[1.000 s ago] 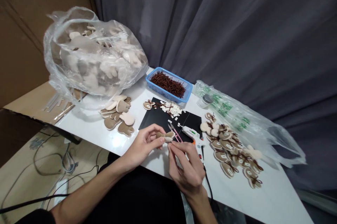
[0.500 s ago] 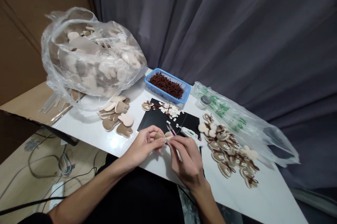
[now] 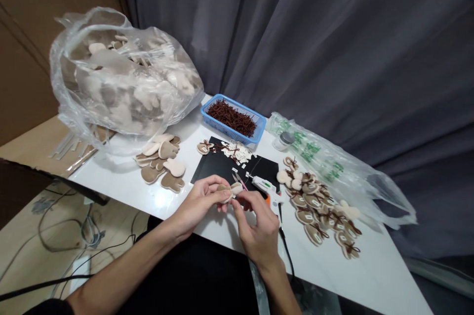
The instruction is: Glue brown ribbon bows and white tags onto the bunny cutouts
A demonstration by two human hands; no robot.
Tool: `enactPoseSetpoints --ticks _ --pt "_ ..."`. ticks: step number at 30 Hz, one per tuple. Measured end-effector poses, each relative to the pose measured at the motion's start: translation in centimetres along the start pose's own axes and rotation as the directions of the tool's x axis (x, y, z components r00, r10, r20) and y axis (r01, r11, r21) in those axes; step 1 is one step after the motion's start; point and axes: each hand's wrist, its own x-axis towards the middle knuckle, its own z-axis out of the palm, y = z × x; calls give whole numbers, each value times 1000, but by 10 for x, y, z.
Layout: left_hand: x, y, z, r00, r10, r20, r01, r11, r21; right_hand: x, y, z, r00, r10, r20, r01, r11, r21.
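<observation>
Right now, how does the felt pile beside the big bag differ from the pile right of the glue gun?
The left pile is plain, with no trimmings; the right pile carries brown bows and white tags. The left pile is small and overlapped; the right pile is larger and spread in a trail. Both are tan-and-cream bunny shapes.

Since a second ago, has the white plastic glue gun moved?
No. The white plastic glue gun still lies over the flat black mat's right part; only the view shifted.
</observation>
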Motion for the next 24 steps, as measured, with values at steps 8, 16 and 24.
enactPoseSetpoints --ticks 8,16,24 --pt "1 -2 5 996 77 41 -81 992 94 -1 -1 0 994 -88 -64 84 995 -55" --pt "6 5 0 985 154 79 -173 897 408 21 12 -15 897 -387 212 438 842 -316" --pt "5 19 -7 977 154 147 -213 670 711 31 9 -16 847 -333 414 487 799 -353"
